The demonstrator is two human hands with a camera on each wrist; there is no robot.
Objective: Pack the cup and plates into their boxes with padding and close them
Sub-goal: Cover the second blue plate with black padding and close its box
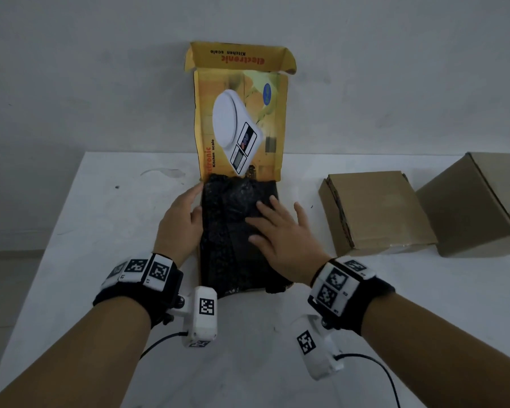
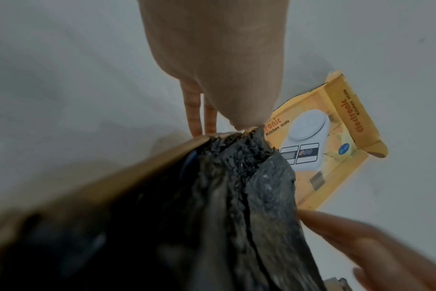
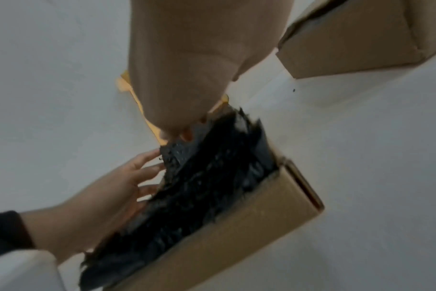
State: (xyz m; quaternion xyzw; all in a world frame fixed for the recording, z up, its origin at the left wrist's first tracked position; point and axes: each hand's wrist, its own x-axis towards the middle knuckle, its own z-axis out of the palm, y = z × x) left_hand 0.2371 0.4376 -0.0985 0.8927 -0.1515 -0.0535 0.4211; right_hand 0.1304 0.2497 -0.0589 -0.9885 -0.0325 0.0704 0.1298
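Kitchen scale box [image 1: 240, 119] sits centre frame on the white desk [image 1: 100, 231], lid flap up. Black bubble wrap [image 1: 233, 231] fills it. Right hand [image 1: 280, 231] lies flat on the wrap, fingers spread. Left hand [image 1: 183, 222] against the box's left side, fingers straight. Two brown cardboard boxes [image 1: 374, 210] shut at right.

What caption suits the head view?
Right hand presses black padding into the open yellow box; left hand steadies it.
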